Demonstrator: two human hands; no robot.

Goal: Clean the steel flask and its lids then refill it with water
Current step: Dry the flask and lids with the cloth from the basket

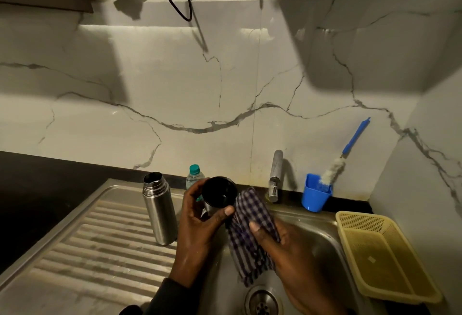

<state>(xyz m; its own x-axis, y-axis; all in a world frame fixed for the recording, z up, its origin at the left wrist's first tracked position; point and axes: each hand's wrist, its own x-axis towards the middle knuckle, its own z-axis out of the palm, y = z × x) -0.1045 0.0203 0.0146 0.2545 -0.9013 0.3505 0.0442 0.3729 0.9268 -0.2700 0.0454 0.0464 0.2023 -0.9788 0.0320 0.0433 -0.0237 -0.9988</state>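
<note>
The steel flask (159, 211) stands upright and uncapped on the ribbed drainboard (95, 247), left of my hands. My left hand (200, 224) grips the cup-shaped lid (219, 193), its dark open inside facing me, thumb on the rim. My right hand (287, 252) holds a blue-and-white checked cloth (250, 234) against the lid's right side, over the sink basin (312, 237). The lid's steel outside is mostly hidden by my fingers and the cloth.
A small plastic water bottle (193, 177) with a green cap stands behind my left hand. The tap (276, 177) rises at the back of the sink. A blue cup (315, 193) holds a bottle brush (345, 154). A yellow basket (385, 252) sits at the right; the drain (262, 302) lies below.
</note>
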